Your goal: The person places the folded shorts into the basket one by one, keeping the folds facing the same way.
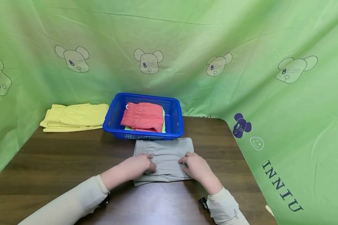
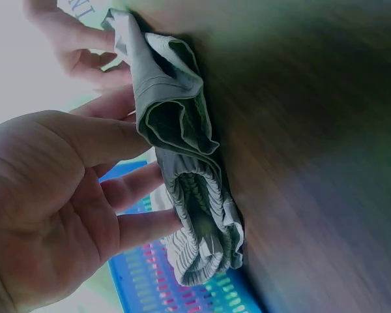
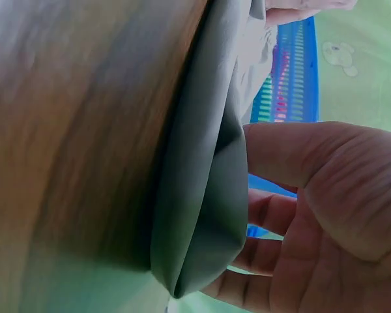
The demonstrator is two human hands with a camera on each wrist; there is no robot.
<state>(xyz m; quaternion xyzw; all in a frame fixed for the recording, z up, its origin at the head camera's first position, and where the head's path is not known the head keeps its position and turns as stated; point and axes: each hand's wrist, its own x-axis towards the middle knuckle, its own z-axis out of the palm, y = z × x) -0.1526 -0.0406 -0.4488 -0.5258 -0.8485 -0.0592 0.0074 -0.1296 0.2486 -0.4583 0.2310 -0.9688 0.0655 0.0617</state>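
Folded grey pants (image 1: pixel 169 162) with a gathered waistband lie on the table in front of the basket, the waistband toward the left. My left hand (image 1: pixel 139 164) rests its fingertips on top, near the waistband side. In the left wrist view, the fingers of that hand (image 2: pixel 58 189) touch the upper layer, and the open folds and ribbed waistband (image 2: pixel 199 228) face the camera. On the right part of the cloth my right hand (image 1: pixel 197 167) lays its fingertips. Its fingers and thumb touch the smooth folded edge (image 3: pixel 208 215) in the right wrist view.
Behind the pants stands a blue plastic basket (image 1: pixel 116 132) holding folded red pants (image 1: pixel 143 115) on top of a bright green garment (image 1: pixel 164 122). Folded yellow clothing (image 1: pixel 77 117) lies left of the basket. A green printed curtain (image 1: pixel 183 40) surrounds the brown wooden table (image 1: pixel 59 159).
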